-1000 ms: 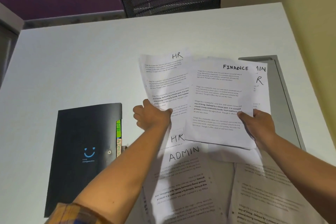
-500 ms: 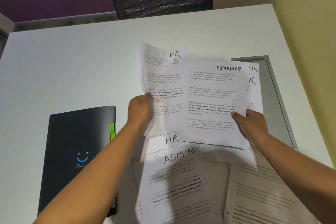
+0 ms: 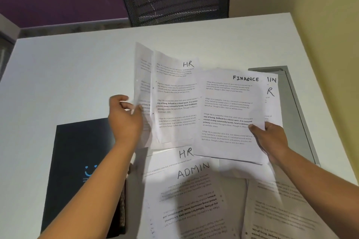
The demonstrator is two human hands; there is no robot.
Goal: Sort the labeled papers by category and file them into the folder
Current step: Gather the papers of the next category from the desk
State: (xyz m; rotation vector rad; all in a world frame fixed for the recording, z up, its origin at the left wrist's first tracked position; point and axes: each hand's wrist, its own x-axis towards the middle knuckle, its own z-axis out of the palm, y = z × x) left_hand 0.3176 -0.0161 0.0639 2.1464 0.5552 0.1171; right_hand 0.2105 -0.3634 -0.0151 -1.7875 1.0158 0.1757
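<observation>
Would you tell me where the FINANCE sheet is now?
In the head view, the FINANCE sheet is right of centre, atop the stack the right hand grips, beside the HR sheet in the left hand.

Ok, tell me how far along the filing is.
Done: nothing visibly filed; the black folder lies shut on the table. In hand: the left hand pinches an HR sheet, the right hand grips a stack topped by FINANCE. Left: the ADMIN sheet and others lying loose, then filing everything.
</observation>
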